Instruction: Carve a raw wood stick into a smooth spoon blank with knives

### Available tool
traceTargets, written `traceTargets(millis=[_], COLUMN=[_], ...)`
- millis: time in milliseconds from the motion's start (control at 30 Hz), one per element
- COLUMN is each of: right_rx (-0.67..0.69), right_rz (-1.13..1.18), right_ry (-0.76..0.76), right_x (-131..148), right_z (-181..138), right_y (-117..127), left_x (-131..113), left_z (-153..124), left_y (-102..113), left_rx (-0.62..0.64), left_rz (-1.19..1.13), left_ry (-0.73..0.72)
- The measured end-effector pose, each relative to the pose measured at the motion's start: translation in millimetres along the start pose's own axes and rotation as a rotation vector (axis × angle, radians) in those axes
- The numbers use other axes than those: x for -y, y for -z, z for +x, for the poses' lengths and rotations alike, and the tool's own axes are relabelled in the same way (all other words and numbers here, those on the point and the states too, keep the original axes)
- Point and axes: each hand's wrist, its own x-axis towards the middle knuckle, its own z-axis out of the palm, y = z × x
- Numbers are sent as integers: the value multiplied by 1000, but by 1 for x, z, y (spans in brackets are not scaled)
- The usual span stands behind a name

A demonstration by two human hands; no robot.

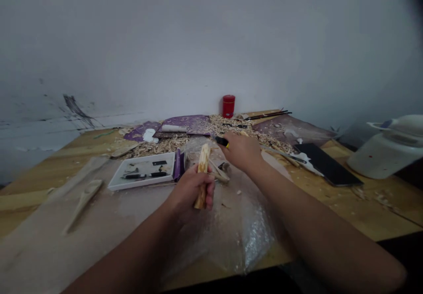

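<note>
**Wooden stick in left hand**

My left fingers wrap the stick, pale end toward 12 o'clock. My right hand, at 2 o'clock from it, clenches a black-and-yellow tool. From my left: white tray, 10 o'clock; wooden spoon, 9; shavings, 11; red canister, 1.

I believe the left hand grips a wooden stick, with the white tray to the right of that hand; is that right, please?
Not quite: the head view shows the white tray to the left of the left hand, which does grip the wooden stick.
</note>
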Motion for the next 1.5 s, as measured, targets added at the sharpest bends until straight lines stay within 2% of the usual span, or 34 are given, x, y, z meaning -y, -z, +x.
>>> traceTargets(millis=[67,167,433,567,733,867,1033,1100,1200,1300,1500], right_rx=[27,86,214,203,194,159,135,87,51,91,187], right_rz=[13,19,43,48,-25,-44,-92,-84,-43,-5,24], right_ry=[116,210,322,270,119,120,-129,-156,-31,139,278], right_x=[14,24,32,32,28,21,-7,-12,-1,18,34], right_z=[-9,-17,-23,-20,-12,-5,7,7,-3,-15,-26], right_y=[1,-2,-9,-9,-11,-15,-14,-12,-6,-1,-4], left_x=[1,4,6,7,7,7,8,8,6,4,4], left_z=[4,8,12,8,4,4,-4,-5,-1,4,9], left_y=[7,12,14,10,4,4,-2,-2,3,10,13], left_rx=[6,-5,-94,-62,-32,9,158,138,77,41,-95], left_rz=[-7,7,73,33,-39,-86,-80,-86,-109,-100,-58], left_ry=[-21,-78,-93,-78,-63,-47,9,5,-28,-51,-72])
